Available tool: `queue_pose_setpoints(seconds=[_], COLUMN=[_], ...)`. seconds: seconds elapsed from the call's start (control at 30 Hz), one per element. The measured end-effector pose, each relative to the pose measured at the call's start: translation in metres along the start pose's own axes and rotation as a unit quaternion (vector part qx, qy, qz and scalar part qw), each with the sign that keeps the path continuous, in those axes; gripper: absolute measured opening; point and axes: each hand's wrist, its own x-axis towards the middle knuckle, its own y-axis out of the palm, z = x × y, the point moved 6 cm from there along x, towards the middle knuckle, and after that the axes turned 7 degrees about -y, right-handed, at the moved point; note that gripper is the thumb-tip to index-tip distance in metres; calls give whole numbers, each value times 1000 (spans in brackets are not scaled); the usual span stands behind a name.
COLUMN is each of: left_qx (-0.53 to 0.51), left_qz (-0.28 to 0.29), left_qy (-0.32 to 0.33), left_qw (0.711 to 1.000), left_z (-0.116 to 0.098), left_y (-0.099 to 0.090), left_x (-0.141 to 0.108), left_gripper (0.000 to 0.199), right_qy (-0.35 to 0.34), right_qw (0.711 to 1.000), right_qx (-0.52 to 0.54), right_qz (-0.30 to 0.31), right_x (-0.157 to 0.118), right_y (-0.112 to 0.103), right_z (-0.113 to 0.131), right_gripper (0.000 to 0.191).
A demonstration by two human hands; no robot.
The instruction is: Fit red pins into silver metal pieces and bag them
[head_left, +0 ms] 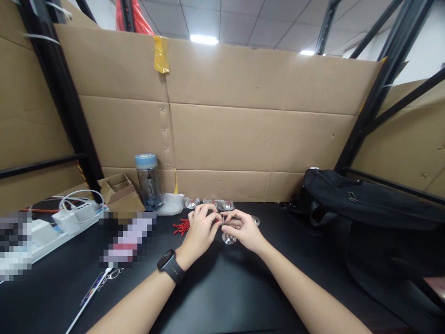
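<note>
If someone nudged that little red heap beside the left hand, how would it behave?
The red heap looks made of thin strands, so it would probably be light. These seem to cross one another, so lifting one might drag others along. It lies low and spread on the black table, so it seems unlikely to roll.

strands [181, 226]: left of left hand [200, 228]
disc [229, 239]: near side of right hand [247, 230]
bag [361, 195]: right
bottle [149, 184]: far left
</note>
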Motion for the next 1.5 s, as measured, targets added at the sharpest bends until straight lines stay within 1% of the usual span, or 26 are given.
queue_pose_setpoints(seconds=[0.13, 0.3, 0.4, 0.47, 0.53, 0.6, 0.7, 0.77, 0.93, 1.07, 1.13, 1.2, 1.3, 1.5], left_qx=[-25, -32, -39, -42, -44, -44, -45, -48, -62, -111, -131, -130, -115, -92], left_qz=[5, 3, -3, -6, -5, -2, 4, 11, 33, 32, 46, 82, 134, 160], left_qy=[17, 26, 29, 26, 27, 30, 31, 26, 18, 3, -2, 4, 5, -2], left_qw=[1000, 999, 999, 999, 999, 999, 998, 998, 997, 993, 990, 988, 984, 983], left_z=[-2, -1, 0, 0, 1, 0, 1, 2, 5, 8, 9, 7, 7, 11], left_y=[-1, -2, -3, -4, -4, -3, -1, 1, 5, 0, -2, 1, 10, 22], left_x=[0, 1, 1, 1, 1, 1, 1, 1, 2, 5, 5, 4, 0, -4], left_gripper=[8, 7, 8, 6, 5, 5, 5, 6, 9, 21, 22, 23, 25, 21], right_qy=[15, 25, 32, 24, 3, -29, -75, -88, -86, -88, -90, -92, -92, -95], right_qw=[1000, 999, 999, 1000, 1000, 995, 971, 955, 940, 929, 922, 918, 916, 911], right_qx=[21, 20, 23, 13, -20, -89, -224, -284, -328, -356, -370, -378, -382, -390], right_qz=[-1, -13, -3, 13, 24, 25, 19, 20, 28, 52, 66, 74, 82, 94], right_x=[-1, -1, 0, 0, 1, 1, 2, 2, 2, 0, -2, -2, -3, -4], right_y=[2, 1, 1, 1, 0, -2, -6, -6, -6, -5, -4, -4, -3, -3], right_z=[-1, -4, -4, -1, 4, 12, 22, 26, 22, 21, 22, 23, 25, 29], right_gripper=[32, 32, 32, 30, 26, 22, 16, 13, 10, 6, 5, 5, 5, 5])
